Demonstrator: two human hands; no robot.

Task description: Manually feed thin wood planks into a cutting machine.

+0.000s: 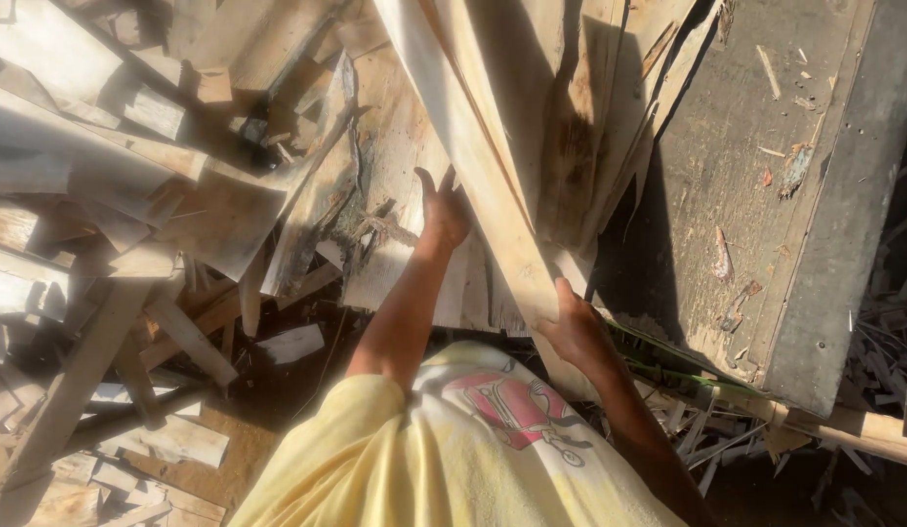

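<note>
Head view | both hands grasping long pale plank [473,166]: left hand [444,215], right hand [571,327], sunlit, rough-edged

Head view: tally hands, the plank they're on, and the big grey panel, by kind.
Hands: 2, left hand and right hand
Long pale plank under both hands: 1
Big grey panel: 1
Total: 4
Loose scrap wood around: too jumbled to count.

The long board [473,166] is pale, rough wood; the big panel [756,195] looks like grey, dusty wood; the shirt [434,459] is soft cloth.
</note>
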